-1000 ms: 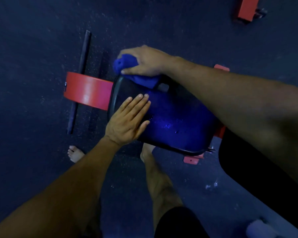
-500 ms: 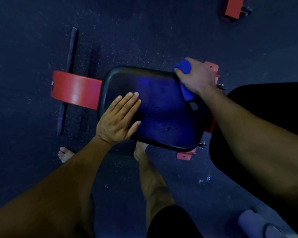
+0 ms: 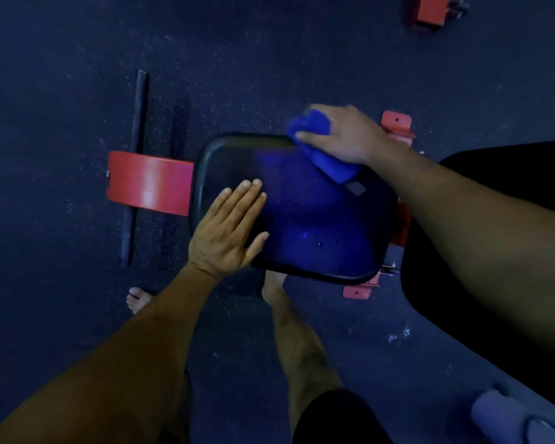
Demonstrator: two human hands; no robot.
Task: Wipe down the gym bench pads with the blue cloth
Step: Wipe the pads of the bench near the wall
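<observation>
While the seat pad (image 3: 302, 219) shows droplets near its middle, wiping reads as partly done. Right hand (image 3: 350, 136): fingers curled around blue cloth (image 3: 321, 149) at the pad's far edge. Left hand (image 3: 228, 232): fingers flat, pressing the pad. 1 back pad (image 3: 462, 251) beside remains, apparently untouched.

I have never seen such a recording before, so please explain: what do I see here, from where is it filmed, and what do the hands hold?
There is no machine here. A camera on a person's head looks down at their own arms. The left hand lies flat on a dark bench pad. The right hand grips a blue cloth at the pad's far edge. The pad sits on a red frame over a dark speckled floor. Bare feet show below.
</observation>
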